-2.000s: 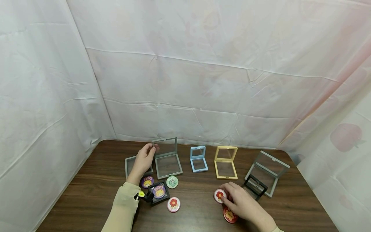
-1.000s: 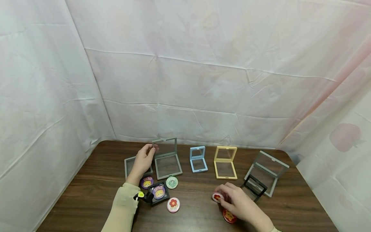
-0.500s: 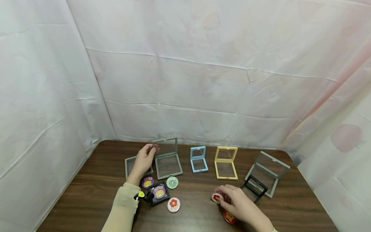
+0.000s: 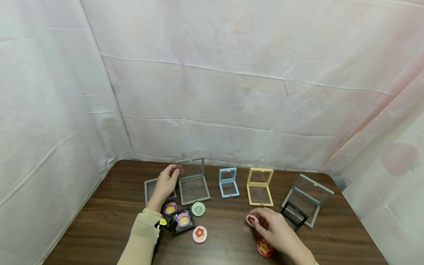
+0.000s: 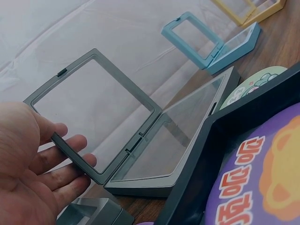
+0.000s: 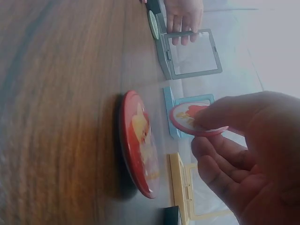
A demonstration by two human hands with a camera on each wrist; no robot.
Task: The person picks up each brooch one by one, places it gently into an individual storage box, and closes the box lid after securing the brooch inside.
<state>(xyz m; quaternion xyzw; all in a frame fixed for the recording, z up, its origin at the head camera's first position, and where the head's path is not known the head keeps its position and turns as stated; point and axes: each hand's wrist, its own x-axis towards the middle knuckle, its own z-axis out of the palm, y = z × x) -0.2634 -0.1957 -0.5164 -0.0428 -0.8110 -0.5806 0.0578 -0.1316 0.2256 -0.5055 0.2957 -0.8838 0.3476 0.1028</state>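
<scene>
1. White cloth (image 4: 205,73) is hanging behind the work, closing off the far side.
2. Dark wood-grain table (image 4: 228,235) is carrying every item; its near edge is falling outside the head view.
3. Grey frame (image 4: 193,188) is standing with its lid raised near the far edge. The left hand (image 4: 167,180) is pinching the lid's side rim, thumb and fingers on opposite faces, presumably steadying the hinge. Flat grey frame (image 4: 151,187) is lying partly hidden beyond that wrist.
4. Right-hand grey frame (image 4: 307,196) is sitting open at an angle near the table's right edge, leaving little margin there; an open black frame (image 4: 295,212) is overlapping it in view.
5. The right hand (image 4: 273,228) is clamping thumb and fingertips on a flower badge (image 4: 251,219), which is tilting and apparently clearing the wood; the thumb is covering part of the print, probably for a secure hold.
6. Yellow frame (image 4: 260,184) and smaller blue frame (image 4: 228,180) are standing open in the far row, likely spaced for access.
7. Star badge (image 4: 265,247) is lying just below the right hand, limiting movement nearward. Second flower badge (image 4: 200,234) is resting well apart to the left; bare wood between them is offering the widest passage.
</scene>
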